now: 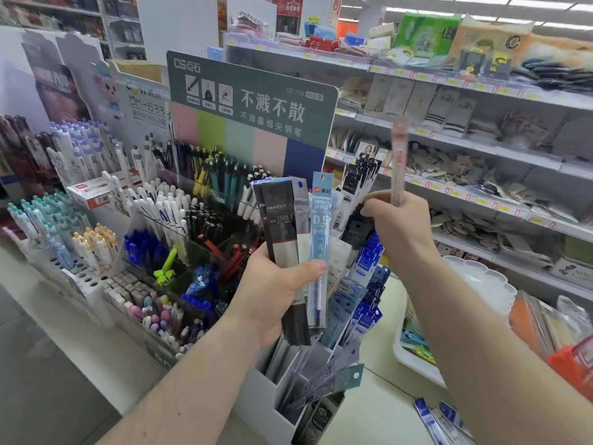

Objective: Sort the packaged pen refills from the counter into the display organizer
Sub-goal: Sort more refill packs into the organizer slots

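Note:
My left hand [272,293] grips a fan of packaged pen refills [282,226], black, grey and light blue, held upright in front of the display. Raised to the right of them, my right hand [396,220] pinches one pink refill pack [399,155] that stands upright above the fist. Below both hands stands the white display organizer [260,383], its compartments packed with dark, blue and grey refill packs [359,277]. A few blue-and-white refill packs [439,422] lie on the counter [382,409] at the lower right.
Tiered pen racks [154,239] fill the left, behind a green sign board [253,114]. Store shelves [475,175] with packaged goods run along the right. A white basket [417,354] and a red-orange item [571,367] sit on the counter's right side.

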{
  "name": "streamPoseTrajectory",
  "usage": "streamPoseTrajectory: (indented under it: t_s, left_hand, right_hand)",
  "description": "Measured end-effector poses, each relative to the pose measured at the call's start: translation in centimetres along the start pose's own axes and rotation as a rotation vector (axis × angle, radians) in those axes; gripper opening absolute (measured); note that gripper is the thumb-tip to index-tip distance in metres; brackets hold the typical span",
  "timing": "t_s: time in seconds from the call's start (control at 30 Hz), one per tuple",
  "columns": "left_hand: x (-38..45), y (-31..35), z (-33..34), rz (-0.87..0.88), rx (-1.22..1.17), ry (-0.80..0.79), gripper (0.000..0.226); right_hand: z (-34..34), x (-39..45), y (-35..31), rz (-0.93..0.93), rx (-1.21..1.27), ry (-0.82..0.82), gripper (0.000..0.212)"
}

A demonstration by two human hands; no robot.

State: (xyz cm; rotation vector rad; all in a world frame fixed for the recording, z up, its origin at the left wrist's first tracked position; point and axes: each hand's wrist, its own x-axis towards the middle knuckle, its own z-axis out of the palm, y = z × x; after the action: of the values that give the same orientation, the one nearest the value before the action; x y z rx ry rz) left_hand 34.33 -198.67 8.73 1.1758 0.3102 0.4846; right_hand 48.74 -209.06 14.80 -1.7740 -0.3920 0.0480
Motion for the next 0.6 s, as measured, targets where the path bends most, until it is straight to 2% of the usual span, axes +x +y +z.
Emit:
streamPoseTrajectory:
  t_s: [0.07, 0.13, 0.2, 0.27, 0.4, 0.47, 0.6]
  left_hand:
    - [0.0, 0.1, 0.0, 0.007, 0.011, -0.028, 0.032]
    - [-0.1, 0.2, 0.0, 0.033, 0.051, -0.069, 0.034]
    - [-0.2, 0.2, 0.2, 0.07, 0.105, -0.09, 0.033]
    - [-0.2, 0.0, 0.4, 0.079, 0.137, -0.079, 0.029]
    - [0.2, -0.3, 0.2, 0.041, 0.092, 0.002, 0.025]
    - [0.2, -0.3, 0.1, 0.044, 0.098, 0.006, 0.028]
    - [0.2, -0.4, 0.2, 0.049, 0.095, 0.002, 0.031]
  right_hand:
    - [-0.7, -2.7, -0.5, 0.087, 0.158, -0.215, 0.011]
    - [-0.7, -4.6, -0.5, 0.079, 0.069, -0.385, 0.012]
    - [-0.6, -5.3, -0.1, 0.005, -0.047, -0.433, 0.026]
    - [-1.2, -5.5, 0.4, -0.041, -0.044, -0.351, 0.031]
    - [-4.8, -6.4, 2.0, -0.056, 0.145, -0.074, 0.019]
    - [-5.5, -7.6, 3.3, -0.068, 0.084, -0.048, 0.015]
    - [-4.4, -8.9, 7.0, -0.062, -0.03, -0.123, 0.016]
